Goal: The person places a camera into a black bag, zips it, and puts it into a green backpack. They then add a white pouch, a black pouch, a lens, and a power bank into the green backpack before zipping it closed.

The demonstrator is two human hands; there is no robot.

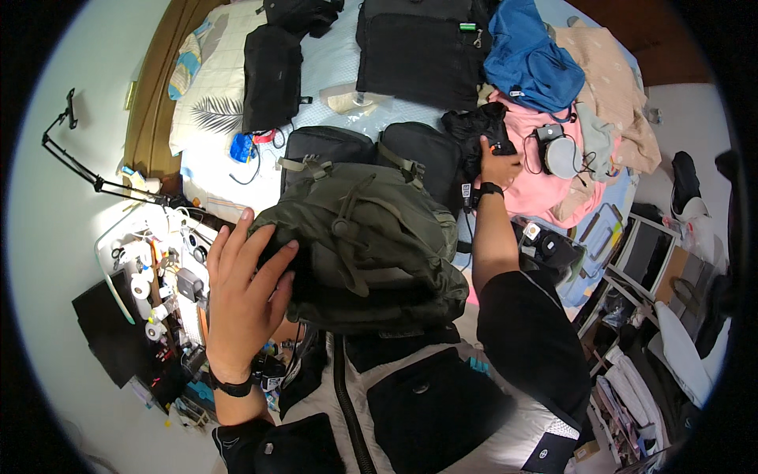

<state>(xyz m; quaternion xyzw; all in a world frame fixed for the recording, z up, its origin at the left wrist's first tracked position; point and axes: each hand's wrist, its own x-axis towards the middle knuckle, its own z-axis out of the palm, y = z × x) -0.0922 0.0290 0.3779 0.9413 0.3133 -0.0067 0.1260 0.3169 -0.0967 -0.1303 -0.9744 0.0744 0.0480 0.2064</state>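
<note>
An olive-green backpack (pixel 391 219) with straps and a cord toggle stands before me, its mouth gaping towards my body. Against the left edge of its opening rests my left hand (pixel 251 284), fingers spread. My right hand (pixel 498 166) reaches past the backpack to a crumpled black fabric item (pixel 477 133); its fingers touch the right edge, beside a small orange detail. Whether they grip it is unclear. Two dark pouches (pixel 328 144) lie behind the backpack. A white round case (pixel 562 158) and a cable sit on pink cloth (pixel 515 195) right of my right hand.
Across the bed are a black pouch (pixel 272 77), a large black bag (pixel 420 53), a blue backpack (pixel 530 59) and a clear plastic bag (pixel 361 112). A cluttered desk with a jointed arm stand (pixel 98 182) is at left, shelves with folded clothes (pixel 636 379) at right.
</note>
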